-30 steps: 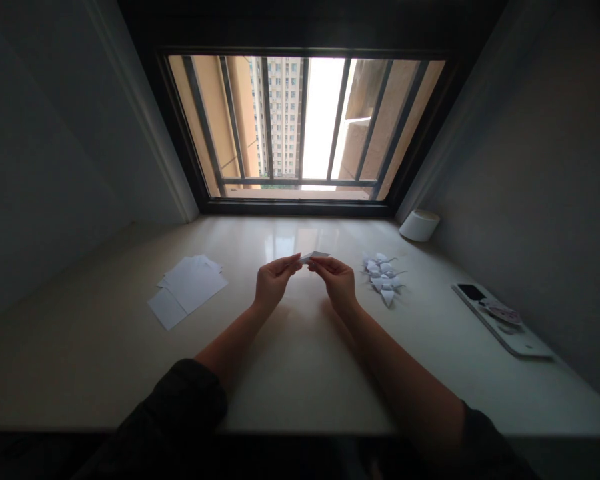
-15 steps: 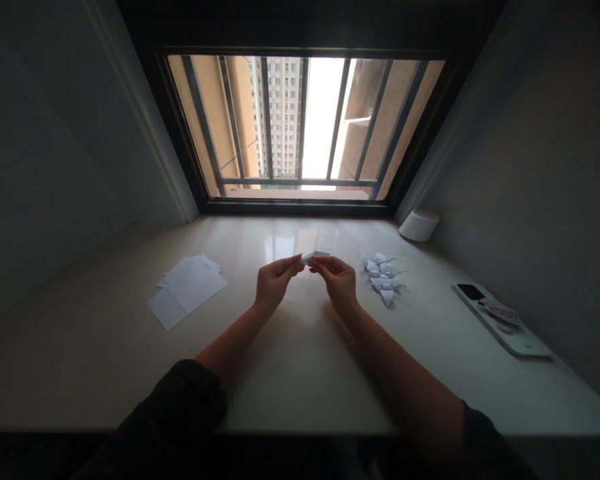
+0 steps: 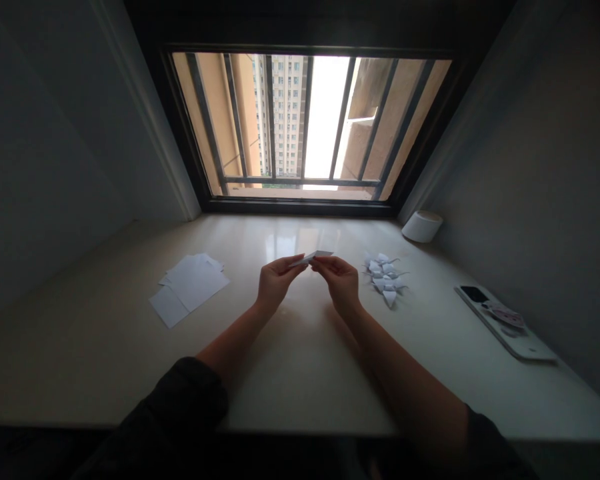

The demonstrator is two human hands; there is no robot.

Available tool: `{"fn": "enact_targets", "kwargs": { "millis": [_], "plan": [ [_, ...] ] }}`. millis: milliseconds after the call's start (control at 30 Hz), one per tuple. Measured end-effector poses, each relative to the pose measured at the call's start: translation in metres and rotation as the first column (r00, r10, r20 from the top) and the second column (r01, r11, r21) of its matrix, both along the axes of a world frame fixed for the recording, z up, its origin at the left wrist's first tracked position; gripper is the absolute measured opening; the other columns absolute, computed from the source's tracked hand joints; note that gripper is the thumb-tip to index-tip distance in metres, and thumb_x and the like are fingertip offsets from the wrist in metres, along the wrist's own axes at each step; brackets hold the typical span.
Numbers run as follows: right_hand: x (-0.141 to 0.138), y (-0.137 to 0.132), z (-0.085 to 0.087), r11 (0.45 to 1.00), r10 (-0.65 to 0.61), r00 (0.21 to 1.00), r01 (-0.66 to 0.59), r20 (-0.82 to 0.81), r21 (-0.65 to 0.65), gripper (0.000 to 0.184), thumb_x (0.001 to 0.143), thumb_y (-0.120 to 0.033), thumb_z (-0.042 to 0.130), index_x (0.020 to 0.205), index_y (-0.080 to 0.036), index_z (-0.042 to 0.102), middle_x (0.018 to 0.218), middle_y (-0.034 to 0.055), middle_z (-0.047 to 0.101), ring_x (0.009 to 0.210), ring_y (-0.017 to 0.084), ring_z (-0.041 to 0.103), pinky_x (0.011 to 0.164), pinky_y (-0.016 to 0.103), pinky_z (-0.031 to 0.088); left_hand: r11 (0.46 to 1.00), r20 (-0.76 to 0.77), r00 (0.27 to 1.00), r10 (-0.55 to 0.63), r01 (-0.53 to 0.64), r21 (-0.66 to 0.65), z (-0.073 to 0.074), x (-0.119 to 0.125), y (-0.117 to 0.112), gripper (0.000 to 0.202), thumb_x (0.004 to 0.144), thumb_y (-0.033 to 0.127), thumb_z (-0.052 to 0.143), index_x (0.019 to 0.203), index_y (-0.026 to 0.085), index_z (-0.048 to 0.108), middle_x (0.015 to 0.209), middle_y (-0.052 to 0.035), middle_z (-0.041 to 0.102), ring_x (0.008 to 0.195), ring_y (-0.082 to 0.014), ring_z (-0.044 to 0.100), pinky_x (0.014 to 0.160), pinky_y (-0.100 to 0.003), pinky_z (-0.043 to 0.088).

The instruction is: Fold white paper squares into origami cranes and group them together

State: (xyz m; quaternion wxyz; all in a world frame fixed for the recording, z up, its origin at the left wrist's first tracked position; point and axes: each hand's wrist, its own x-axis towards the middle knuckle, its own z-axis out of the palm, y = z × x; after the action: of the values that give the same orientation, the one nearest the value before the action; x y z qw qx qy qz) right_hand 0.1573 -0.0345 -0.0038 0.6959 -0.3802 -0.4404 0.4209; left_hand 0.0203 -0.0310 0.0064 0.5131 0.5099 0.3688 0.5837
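A small folded piece of white paper (image 3: 322, 253) is held above the white surface, in front of the window. My left hand (image 3: 277, 279) pinches its left side between thumb and fingers. On its right side my right hand (image 3: 341, 280) grips it the same way, fingertips close to those of the left. Parts of the paper hide behind my fingers. Right of my right hand lies a cluster of several folded paper cranes (image 3: 384, 275). Off to the left is a loose stack of white paper sheets (image 3: 197, 283).
A white phone (image 3: 523, 337) with a ring grip on its back lies at the right by the wall. A white cup-like object (image 3: 422, 227) stands in the far right corner. The sill (image 3: 290, 373) ends at a front edge near me; a barred window (image 3: 307, 127) is behind.
The folded paper shows more of its left part between my fingers, and my left fingertips have shifted slightly. The whole view has moved a little; other things stay put.
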Motion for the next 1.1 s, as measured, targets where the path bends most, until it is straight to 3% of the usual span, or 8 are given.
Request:
{"fn": "enact_targets", "kwargs": {
  "millis": [400, 867, 1100],
  "plan": [
    [0.002, -0.003, 0.005, 0.999, 0.02, 1.0, -0.021, -0.001, -0.027, 0.021, 0.06, -0.03, 0.079, 0.077, -0.02, 0.072, 0.078, 0.0028, 0.072, 0.068, 0.018, 0.066, 0.072, 0.037, 0.055, 0.997, 0.023, 0.999, -0.043, 0.044, -0.061, 0.0, 0.0, 0.003, 0.04, 0.063, 0.032, 0.076, 0.098, 0.015, 0.07, 0.088, -0.0093, 0.073, 0.082, -0.0208, 0.068, 0.083, -0.036, 0.05],
    [0.006, 0.0, 0.005, 0.999, -0.012, 1.0, 0.012, 0.006, -0.042, 0.023, 0.058, -0.032, 0.079, 0.076, -0.02, 0.072, 0.077, 0.0034, 0.072, 0.068, 0.019, 0.066, 0.074, 0.04, 0.055, 0.983, 0.077, 0.987, -0.144, 0.152, -0.106, 0.003, -0.001, 0.0, 0.037, 0.066, 0.029, 0.073, 0.101, 0.017, 0.07, 0.095, -0.0084, 0.072, 0.091, -0.0235, 0.066, 0.091, -0.041, 0.047],
    [0.011, 0.005, 0.0, 0.999, -0.026, 0.999, 0.027, 0.022, -0.034, 0.022, 0.061, -0.033, 0.077, 0.077, -0.02, 0.069, 0.076, 0.0024, 0.071, 0.065, 0.018, 0.065, 0.07, 0.037, 0.055, 0.968, 0.055, 0.969, -0.242, 0.245, -0.06, 0.004, -0.005, 0.001, 0.055, 0.07, 0.031, 0.071, 0.122, 0.018, 0.057, 0.091, -0.0086, 0.072, 0.096, -0.0244, 0.065, 0.093, -0.042, 0.045]
  ]
}}
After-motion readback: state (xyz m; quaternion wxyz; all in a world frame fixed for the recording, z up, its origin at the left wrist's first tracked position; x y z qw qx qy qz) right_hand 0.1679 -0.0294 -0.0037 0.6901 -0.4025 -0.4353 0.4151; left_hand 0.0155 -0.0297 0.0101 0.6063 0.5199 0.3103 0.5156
